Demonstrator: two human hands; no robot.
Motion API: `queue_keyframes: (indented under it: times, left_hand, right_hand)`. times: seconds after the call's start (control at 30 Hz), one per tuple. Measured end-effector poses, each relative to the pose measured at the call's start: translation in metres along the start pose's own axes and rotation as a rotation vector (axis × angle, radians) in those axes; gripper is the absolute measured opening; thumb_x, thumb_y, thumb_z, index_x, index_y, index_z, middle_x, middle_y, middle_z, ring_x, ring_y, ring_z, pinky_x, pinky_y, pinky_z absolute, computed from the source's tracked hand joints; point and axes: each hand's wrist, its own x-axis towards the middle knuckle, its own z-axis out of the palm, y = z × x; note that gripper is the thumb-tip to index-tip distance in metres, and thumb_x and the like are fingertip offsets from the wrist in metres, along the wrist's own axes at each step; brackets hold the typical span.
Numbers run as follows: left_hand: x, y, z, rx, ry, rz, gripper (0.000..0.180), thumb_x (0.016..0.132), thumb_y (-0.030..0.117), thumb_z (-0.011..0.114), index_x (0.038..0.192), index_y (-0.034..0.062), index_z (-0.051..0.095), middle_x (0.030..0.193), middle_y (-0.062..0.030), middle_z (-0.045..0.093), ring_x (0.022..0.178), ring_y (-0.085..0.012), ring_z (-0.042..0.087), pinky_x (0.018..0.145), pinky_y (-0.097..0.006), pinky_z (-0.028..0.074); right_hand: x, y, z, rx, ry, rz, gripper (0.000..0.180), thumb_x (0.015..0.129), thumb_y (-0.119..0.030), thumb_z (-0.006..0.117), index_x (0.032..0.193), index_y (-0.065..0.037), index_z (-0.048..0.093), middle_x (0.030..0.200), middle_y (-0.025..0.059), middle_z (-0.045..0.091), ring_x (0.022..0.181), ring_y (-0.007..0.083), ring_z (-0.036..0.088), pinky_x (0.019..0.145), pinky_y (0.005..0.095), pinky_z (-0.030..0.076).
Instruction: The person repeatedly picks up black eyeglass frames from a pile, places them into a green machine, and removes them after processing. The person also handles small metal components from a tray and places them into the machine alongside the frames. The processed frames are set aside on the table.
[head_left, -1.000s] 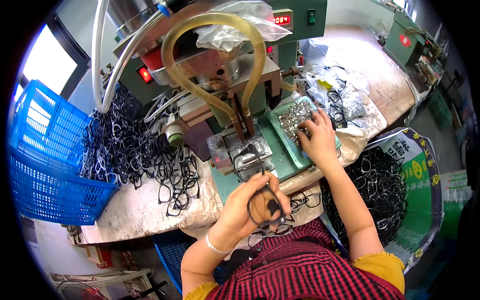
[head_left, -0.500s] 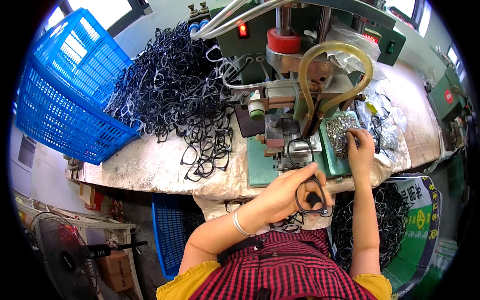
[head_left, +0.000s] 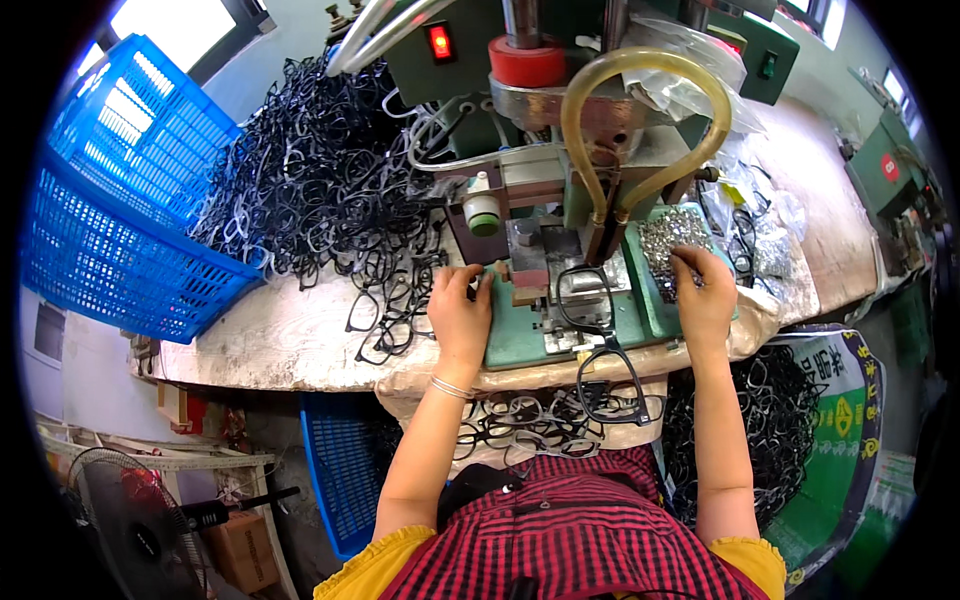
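A black eyeglass frame (head_left: 612, 340) sits in the green press machine (head_left: 530, 195), one rim under the tool head and the other jutting out toward me. At the left edge of the machine's base, my left hand (head_left: 460, 320) has its fingers curled around a small dark part that I cannot make out. My right hand (head_left: 708, 300) is at the green tray (head_left: 655, 315), thumb and fingertips pinched at the pile of small shiny metal pieces (head_left: 672, 240). Whatever is between those fingertips is too small to tell.
Black eyeglass frames (head_left: 320, 180) are heaped at the left, beside blue plastic baskets (head_left: 130, 240). More frames (head_left: 530, 415) lie at the table's front edge, and others fill a sack (head_left: 840, 420) at lower right. A yellowish hose (head_left: 715, 90) loops in front of the machine. A fan (head_left: 130, 530) stands lower left.
My left hand has left the eyeglass frame in the machine and moved left to the base's edge. My right hand stays at the metal pieces. The view has shifted slightly.
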Motion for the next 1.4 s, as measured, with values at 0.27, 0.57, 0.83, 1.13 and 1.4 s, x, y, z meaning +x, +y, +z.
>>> queue_keyframes:
  times: [0.27,0.57,0.83,1.13,1.4]
  left_hand:
    - [-0.009,0.016,-0.020,0.196,-0.091,0.165,0.008,0.079,0.005,0.074,0.083,0.0037,0.067,0.079,-0.0103,0.060,0.064,-0.0297,0.060,0.060,-0.041,0.047]
    - [-0.062,0.149,-0.030,-0.181,-0.577,0.760,0.016,0.075,0.008,0.072,0.089,0.0041,0.067,0.077,-0.0080,0.062,0.072,-0.0251,0.063,0.059,-0.034,0.050]
    - [-0.051,0.183,0.017,-0.061,-0.675,0.586,0.018,0.079,0.015,0.070,0.089,0.0005,0.070,0.083,-0.0150,0.066,0.087,-0.0333,0.063,0.072,-0.045,0.053]
    - [0.024,0.052,-0.133,0.355,-0.570,0.037,0.024,0.084,0.012,0.070,0.107,0.0072,0.070,0.095,-0.0149,0.066,0.081,-0.0365,0.066,0.071,-0.045,0.054]
    - [-0.018,-0.087,-0.088,0.494,-0.127,0.031,0.020,0.094,0.015,0.062,0.111,0.0053,0.064,0.096,-0.0180,0.058,0.085,-0.0404,0.058,0.074,-0.046,0.048]
  right_hand:
    - [-0.022,0.026,-0.022,0.152,0.017,0.253,0.012,0.084,-0.004,0.073,0.096,-0.002,0.074,0.091,0.0089,0.072,0.085,0.0194,0.067,0.081,0.0306,0.051]
    - [-0.023,0.006,-0.067,0.114,0.109,0.151,0.012,0.082,-0.001,0.072,0.094,0.000,0.074,0.092,0.0108,0.073,0.087,0.0233,0.068,0.082,0.0332,0.051]
    - [0.026,-0.079,-0.013,0.559,-0.184,0.036,0.024,0.082,-0.001,0.071,0.105,0.001,0.069,0.096,0.0124,0.072,0.089,0.0215,0.069,0.083,0.0320,0.053]
    - [0.006,-0.091,0.012,0.872,-0.162,0.187,0.046,0.085,0.000,0.069,0.127,0.005,0.052,0.096,0.0073,0.070,0.095,0.0109,0.065,0.088,0.0251,0.048]
    - [0.005,-0.127,0.006,1.194,-0.214,0.448,0.050,0.086,0.000,0.068,0.131,0.003,0.048,0.108,0.0101,0.069,0.102,0.0126,0.064,0.092,0.0271,0.047]
